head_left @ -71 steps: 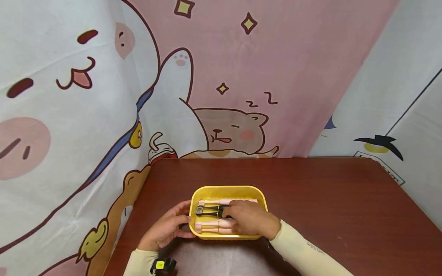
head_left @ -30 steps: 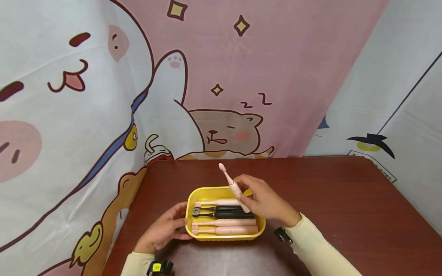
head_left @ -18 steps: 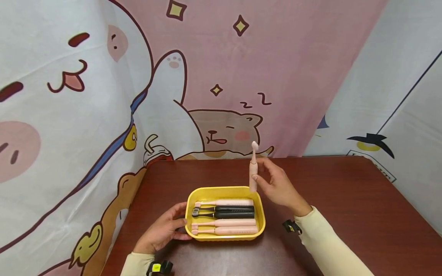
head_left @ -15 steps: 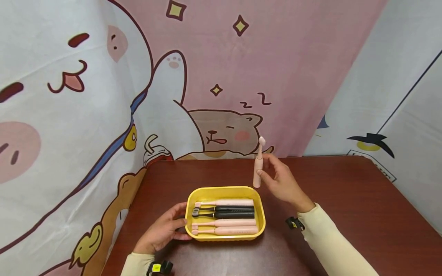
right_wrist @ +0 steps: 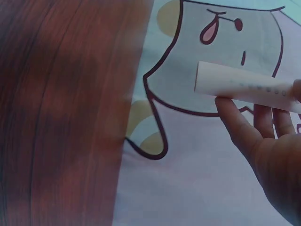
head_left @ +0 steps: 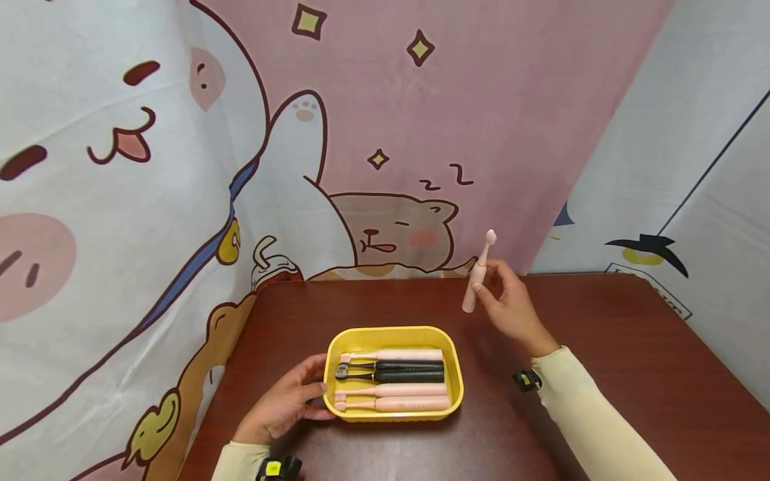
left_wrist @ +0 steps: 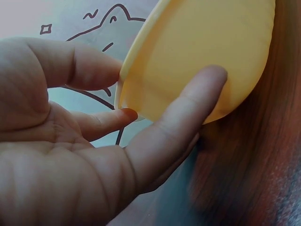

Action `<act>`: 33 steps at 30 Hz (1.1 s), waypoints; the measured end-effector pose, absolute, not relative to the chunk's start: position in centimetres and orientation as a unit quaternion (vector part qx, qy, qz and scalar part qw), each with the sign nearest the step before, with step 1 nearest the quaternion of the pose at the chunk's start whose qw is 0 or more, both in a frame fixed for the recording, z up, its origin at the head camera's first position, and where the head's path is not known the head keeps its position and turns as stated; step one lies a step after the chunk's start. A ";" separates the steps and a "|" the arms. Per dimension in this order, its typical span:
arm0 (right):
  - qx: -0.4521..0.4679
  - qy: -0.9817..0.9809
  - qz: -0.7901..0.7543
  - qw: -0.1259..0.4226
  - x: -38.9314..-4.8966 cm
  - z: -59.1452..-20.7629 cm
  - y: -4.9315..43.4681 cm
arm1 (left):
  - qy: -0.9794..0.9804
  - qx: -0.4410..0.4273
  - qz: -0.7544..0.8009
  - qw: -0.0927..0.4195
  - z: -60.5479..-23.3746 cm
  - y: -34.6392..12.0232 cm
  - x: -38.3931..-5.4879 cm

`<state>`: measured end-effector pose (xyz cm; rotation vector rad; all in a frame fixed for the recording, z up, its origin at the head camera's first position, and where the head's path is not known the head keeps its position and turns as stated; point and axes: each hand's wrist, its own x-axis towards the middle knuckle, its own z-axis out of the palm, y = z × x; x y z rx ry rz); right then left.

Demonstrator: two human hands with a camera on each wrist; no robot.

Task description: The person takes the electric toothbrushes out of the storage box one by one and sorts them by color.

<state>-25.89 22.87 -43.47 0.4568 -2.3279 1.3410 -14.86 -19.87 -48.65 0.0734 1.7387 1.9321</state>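
Pink electric toothbrush [head_left: 477,275] pinched mid-handle, near upright, in right hand [head_left: 511,308] above table [head_left: 631,374]; probably light, rigid, smooth, best gripped at thick body; left hand [head_left: 287,405] fingers curled on yellow tray [head_left: 394,334] rim.

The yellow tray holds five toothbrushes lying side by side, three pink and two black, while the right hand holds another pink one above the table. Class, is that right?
One detail is wrong: the tray's pink count. The head view shows the yellow tray holding four toothbrushes, two pink and two black. The right hand does hold another pink toothbrush above the table.
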 end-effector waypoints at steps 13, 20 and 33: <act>0.117 -0.830 0.502 0.215 -28.7 -45.5 24.9 | 0.646 0.029 0.716 0.264 -48.7 -19.9 -14.8; 0.115 -0.843 0.483 0.208 -29.0 -46.7 24.8 | 0.641 0.031 0.719 0.268 -48.7 -19.9 -14.9; 0.117 -0.851 0.472 0.198 -29.2 -48.3 24.2 | 0.649 0.021 0.714 0.260 -48.8 -19.9 -15.0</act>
